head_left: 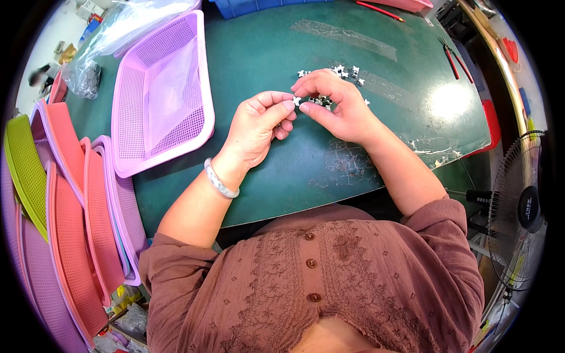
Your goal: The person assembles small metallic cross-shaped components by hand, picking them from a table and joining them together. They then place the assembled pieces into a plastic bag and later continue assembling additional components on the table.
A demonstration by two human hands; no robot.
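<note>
Over the middle of the green table, my left hand (259, 120) pinches a small white plastic part (296, 101) between thumb and forefinger, its other fingers curled in. A pale marbled bangle (220, 179) circles that wrist. My right hand (344, 109) comes from the other side, thumb and forefinger arched in a loose ring with their tips closed in on the same part. Through and behind this ring shows a loose pile of small white and black parts (340, 71), partly hidden by the right hand.
A lilac mesh basket (120, 138) holding a clear plastic bag stands at left. Stacked pink, purple and green baskets (70, 153) crowd the table's left side. Red-handled pliers (452, 62) and a red pen (381, 12) lie at far right. A black fan (511, 206) stands at right.
</note>
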